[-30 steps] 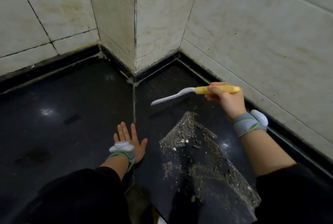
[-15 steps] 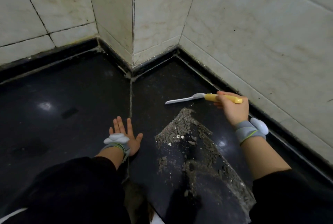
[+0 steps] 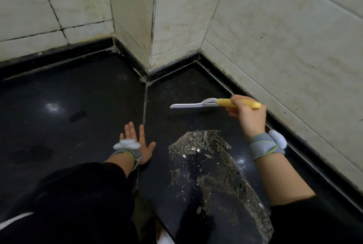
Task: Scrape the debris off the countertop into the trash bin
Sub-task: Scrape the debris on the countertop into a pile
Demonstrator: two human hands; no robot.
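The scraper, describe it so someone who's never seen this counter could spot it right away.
Start at the black countertop where it meets the right tiled wall. Just beyond the debris, the right hand holds the scraper. It is the only thing with a yellow handle and a pale blade.

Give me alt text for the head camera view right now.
The right hand holds a yellow-handled scraper, blade pointing left, just beyond a pile of dark debris on a black countertop in a tiled corner. The left hand rests flat and open on the counter, left of the pile. No trash bin is visible.
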